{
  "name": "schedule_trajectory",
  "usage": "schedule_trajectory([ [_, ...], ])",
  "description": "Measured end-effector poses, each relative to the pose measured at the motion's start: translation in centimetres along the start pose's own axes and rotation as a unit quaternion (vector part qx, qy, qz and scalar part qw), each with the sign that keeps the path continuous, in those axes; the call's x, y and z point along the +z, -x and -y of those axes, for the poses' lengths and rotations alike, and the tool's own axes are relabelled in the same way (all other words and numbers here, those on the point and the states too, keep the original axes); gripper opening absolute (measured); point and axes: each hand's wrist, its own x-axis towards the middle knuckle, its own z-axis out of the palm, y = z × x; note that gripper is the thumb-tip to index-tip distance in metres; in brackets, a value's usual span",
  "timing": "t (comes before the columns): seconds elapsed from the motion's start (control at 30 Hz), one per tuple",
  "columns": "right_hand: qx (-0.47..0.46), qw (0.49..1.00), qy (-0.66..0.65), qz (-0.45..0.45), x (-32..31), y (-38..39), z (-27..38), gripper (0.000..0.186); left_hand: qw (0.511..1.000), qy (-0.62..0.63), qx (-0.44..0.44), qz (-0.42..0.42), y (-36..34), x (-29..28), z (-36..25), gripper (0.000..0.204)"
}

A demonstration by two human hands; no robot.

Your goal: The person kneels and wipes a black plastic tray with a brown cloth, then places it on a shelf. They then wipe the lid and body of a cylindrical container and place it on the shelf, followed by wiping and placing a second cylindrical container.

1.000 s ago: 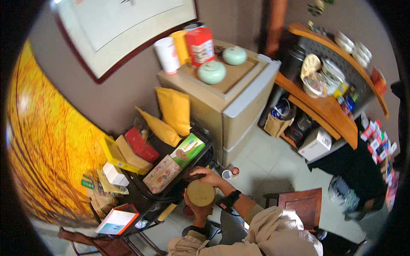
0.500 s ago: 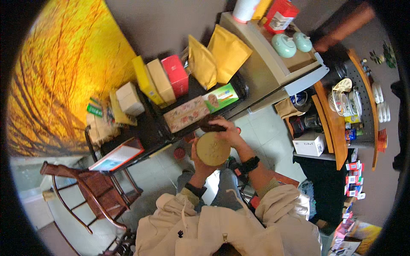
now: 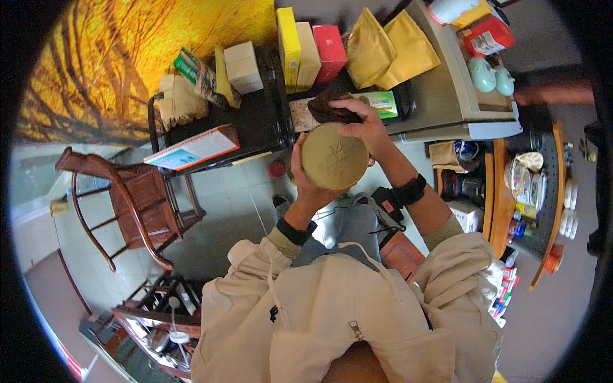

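Observation:
My left hand (image 3: 304,182) is wrapped round the side of a round gold-coloured object (image 3: 331,159), whose flat face bears an embossed mark and faces up. A dark brown piece of cloth or similar crumpled material (image 3: 329,105) is in the fingers of my right hand (image 3: 370,131), just behind the disc's far edge, and my right thumb reaches onto that edge. Behind them a floral box (image 3: 301,120) and a green-and-white box (image 3: 387,102) lie on a black table (image 3: 260,115).
A wooden armchair (image 3: 140,217) stands left of me and a desk calendar (image 3: 191,143) sits on the table. Boxes (image 3: 329,48) and yellow pouches (image 3: 408,51) line the back. A beige cabinet (image 3: 447,83) carries green jars (image 3: 482,73). Wooden shelves (image 3: 501,198) hold assorted items at right.
My view has swung round and down, so the table and cabinet appear higher in it and more of the chair shows. My hands appear higher too, still on the gold object.

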Motion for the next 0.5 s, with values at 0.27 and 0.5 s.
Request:
schedule_trajectory([
  [0.27,-0.031,0.989,0.006,0.142,-2.9,0.2,-3.0,0.048,0.987,-0.12,0.071,-0.082,3.0,4.8,0.4,0.135],
  [0.5,-0.063,0.962,-0.069,0.255,-6.8,3.6,-9.4,0.049,0.96,-0.197,0.048,-0.194,10.0,13.4,3.8,0.129],
])
